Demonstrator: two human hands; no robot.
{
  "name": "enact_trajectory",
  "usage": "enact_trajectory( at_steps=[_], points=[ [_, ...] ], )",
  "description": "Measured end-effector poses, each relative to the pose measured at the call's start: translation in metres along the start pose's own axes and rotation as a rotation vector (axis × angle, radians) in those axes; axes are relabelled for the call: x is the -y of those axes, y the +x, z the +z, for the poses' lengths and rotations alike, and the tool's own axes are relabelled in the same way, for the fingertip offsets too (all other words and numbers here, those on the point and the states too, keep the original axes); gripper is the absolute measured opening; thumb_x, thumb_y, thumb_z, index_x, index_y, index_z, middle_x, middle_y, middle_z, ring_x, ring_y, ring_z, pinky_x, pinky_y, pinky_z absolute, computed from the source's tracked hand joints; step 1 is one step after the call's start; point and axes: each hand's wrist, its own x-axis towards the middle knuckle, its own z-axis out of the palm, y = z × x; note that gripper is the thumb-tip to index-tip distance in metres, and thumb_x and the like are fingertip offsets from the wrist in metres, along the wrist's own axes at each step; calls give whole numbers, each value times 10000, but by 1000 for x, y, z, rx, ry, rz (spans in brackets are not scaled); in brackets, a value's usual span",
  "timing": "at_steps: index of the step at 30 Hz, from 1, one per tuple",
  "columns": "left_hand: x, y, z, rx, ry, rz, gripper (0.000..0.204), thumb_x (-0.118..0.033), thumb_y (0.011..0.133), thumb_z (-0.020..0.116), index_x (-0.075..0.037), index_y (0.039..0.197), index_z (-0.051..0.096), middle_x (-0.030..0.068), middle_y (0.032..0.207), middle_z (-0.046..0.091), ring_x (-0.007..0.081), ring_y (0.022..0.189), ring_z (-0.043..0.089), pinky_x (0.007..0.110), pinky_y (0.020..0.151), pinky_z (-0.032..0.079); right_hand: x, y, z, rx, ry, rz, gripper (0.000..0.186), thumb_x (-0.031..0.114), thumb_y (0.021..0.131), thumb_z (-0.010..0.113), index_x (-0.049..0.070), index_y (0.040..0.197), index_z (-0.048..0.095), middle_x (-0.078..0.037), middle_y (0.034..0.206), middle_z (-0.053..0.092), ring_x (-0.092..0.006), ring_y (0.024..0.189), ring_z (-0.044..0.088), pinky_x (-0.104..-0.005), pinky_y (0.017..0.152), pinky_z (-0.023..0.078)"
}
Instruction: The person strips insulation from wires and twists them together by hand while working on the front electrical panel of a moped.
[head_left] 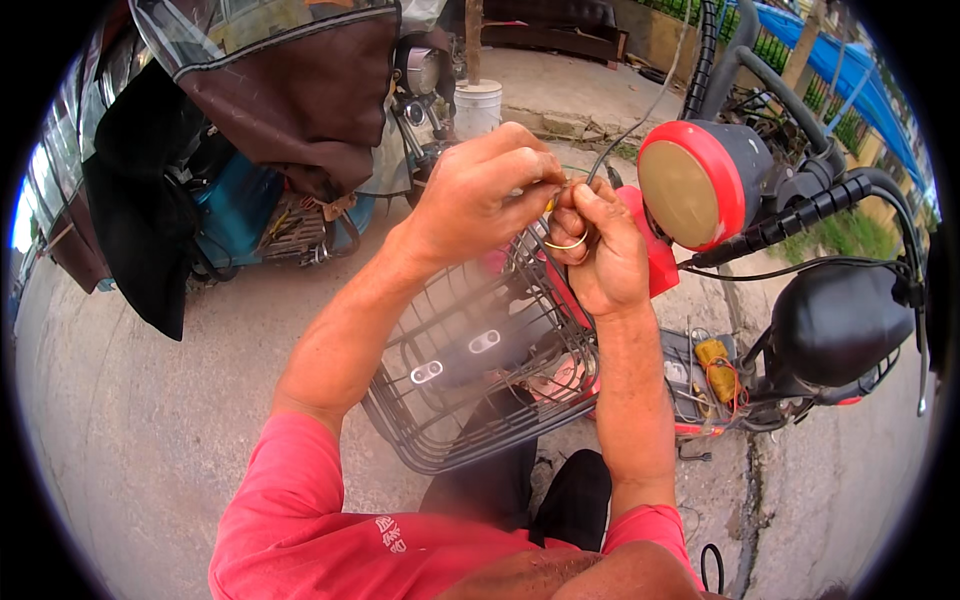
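The left hand is closed in a pinch at the lower end of a dark cable. What lies between its fingertips is too small to make out. The right hand grips the cable near the same end, thumb on top and fingers curled beneath. A thin yellow wire loops out at the right hand's fingers; its ends are hidden in the grip. Cable end and wire are above the far edge of the basket, just left of the headlight.

White lettering is on the front of the red shirt; it is small and bent by fabric folds. Marks on the white bucket are too small to read.

The left forearm covers part of the basket's left edge. Two pale oval plates show through the mesh; how they are fixed is hard to tell. On the footboard, a yellow pack lies toward the edge nearest the black seat; loose leads blur its outline. The upper run of the cable leaves the view at the top. At left, a brown cover hides much of a vehicle.
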Motion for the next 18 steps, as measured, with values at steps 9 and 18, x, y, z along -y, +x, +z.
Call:
enact_trajectory(
  at_steps=[9, 18],
  points=[
    [-4, 0, -6, 98, -92, -149, 94, -23, 783, 635, -10, 873, 660, 103, 841, 634, 216, 735, 622, 313, 649, 500, -2, -2, 9, -86, -158, -53, 138, 175, 977, 535, 48, 946, 579, 1, 723, 497, -70, 588, 416, -209, 513, 353],
    [4, -7, -3, 171, -458, -484, 184, -130, 914, 553, 23, 856, 639, 53, 825, 633, 123, 725, 574, 288, 663, 474, -2, -2, 11, -116, -233, -94, 137, 177, 972, 538, 47, 955, 580, 3, 715, 497, -69, 589, 424, -208, 508, 352]
  ],
)
